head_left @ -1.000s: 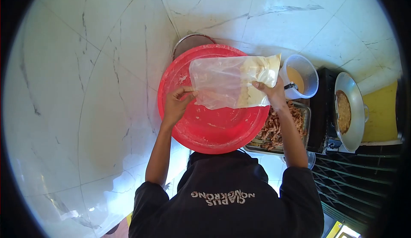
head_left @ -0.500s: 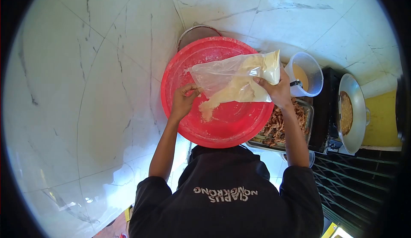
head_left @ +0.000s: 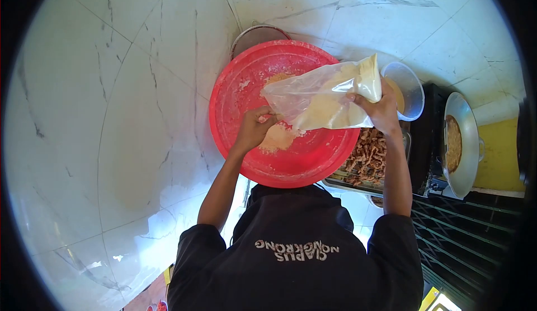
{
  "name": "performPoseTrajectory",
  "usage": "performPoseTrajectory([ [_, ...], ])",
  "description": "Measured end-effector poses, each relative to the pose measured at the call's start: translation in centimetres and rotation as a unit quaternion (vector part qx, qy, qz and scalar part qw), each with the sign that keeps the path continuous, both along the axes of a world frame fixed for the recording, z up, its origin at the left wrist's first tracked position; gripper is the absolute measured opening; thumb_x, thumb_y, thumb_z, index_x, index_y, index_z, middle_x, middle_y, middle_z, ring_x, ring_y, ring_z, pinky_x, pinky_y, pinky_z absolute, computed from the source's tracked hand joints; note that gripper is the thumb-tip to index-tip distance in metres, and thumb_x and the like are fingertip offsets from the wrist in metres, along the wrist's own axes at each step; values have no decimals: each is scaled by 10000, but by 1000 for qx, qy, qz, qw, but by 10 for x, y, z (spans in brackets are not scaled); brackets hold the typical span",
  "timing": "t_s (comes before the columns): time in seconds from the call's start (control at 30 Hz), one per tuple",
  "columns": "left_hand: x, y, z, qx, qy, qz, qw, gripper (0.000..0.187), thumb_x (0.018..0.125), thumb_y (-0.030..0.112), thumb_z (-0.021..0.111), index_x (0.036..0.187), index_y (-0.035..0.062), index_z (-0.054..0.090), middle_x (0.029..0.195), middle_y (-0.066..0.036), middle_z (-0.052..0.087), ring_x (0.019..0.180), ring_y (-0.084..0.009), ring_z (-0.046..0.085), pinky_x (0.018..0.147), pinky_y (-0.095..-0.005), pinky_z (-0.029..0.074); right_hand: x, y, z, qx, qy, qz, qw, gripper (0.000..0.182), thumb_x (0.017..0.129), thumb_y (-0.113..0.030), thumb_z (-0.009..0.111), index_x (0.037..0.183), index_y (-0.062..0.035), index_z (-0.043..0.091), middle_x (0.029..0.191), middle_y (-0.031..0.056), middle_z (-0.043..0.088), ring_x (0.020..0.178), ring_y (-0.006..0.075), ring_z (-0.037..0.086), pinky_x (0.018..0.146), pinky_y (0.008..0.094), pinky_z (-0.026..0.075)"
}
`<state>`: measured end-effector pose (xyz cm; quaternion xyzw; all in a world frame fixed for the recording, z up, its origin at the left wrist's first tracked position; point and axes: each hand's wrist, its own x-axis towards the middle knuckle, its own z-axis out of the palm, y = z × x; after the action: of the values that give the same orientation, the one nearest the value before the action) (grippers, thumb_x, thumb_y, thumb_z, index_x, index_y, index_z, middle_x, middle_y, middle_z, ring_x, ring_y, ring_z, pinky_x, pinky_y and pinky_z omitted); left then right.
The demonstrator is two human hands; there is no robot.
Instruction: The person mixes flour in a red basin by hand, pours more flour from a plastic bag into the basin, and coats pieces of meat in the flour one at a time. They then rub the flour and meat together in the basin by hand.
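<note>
A clear plastic bag (head_left: 324,95) partly filled with pale yellowish powder is held sideways over a wide red basin (head_left: 229,137). My right hand (head_left: 380,109) grips its full, bottom end at the right, above the basin's rim. At the other end, my left hand (head_left: 257,126) pinches the lower edge of the bag's mouth between thumb and fingers. Loose powder (head_left: 278,138) lies in a heap on the basin floor below the mouth, and a second patch of powder (head_left: 278,78) shows behind the bag. White dust coats parts of the basin's inner wall.
Right of the basin are a tray of browned fried pieces (head_left: 369,157) and a translucent bucket (head_left: 411,95) with yellowish liquid. Farther right, a metal wok (head_left: 467,160) holds something flat and brown on a black stove (head_left: 433,137). Marbled tile walls (head_left: 162,87) close in behind and left.
Both hands and the bag have shifted right. More powder has come out of the bag into the basin, and the pouring stream no longer shows.
</note>
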<state>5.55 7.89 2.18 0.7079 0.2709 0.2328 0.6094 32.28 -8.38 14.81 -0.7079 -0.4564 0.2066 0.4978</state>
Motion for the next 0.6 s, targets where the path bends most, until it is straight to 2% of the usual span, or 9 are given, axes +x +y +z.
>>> performPoseTrajectory([
  [0.07,8,-2,-5,9,-3,-10,1000,136,926,118,700,985,-3,724,851,-56,685,814,-102,587,751,-275,467,2,-6,8,-5,-31,-8,999,519,802,-103,836,1249,13,598,1085,92,712,978,163,664,879,327,532],
  [0.37,2,5,19,19,-8,-7,1000,135,932,114,692,981,-9,720,858,-44,692,833,-99,598,769,-270,472,4,-7,-10,11,80,-34,996,510,803,-123,834,1236,13,601,1087,96,699,984,164,653,886,325,523],
  [0.5,-16,12,12,24,0,-5,1000,138,935,107,685,987,-15,720,888,-52,708,855,-105,620,788,-275,485,-3,3,-20,18,25,-22,999,520,803,-124,833,1246,5,595,1150,105,668,1051,175,623,931,328,499],
  [0.6,-21,12,11,10,23,-21,999,151,947,107,674,1023,-14,721,938,-51,720,891,-106,628,822,-280,491,-8,8,-17,20,27,-21,999,519,806,-127,830,1248,7,593,1124,100,676,1027,167,633,902,324,507],
])
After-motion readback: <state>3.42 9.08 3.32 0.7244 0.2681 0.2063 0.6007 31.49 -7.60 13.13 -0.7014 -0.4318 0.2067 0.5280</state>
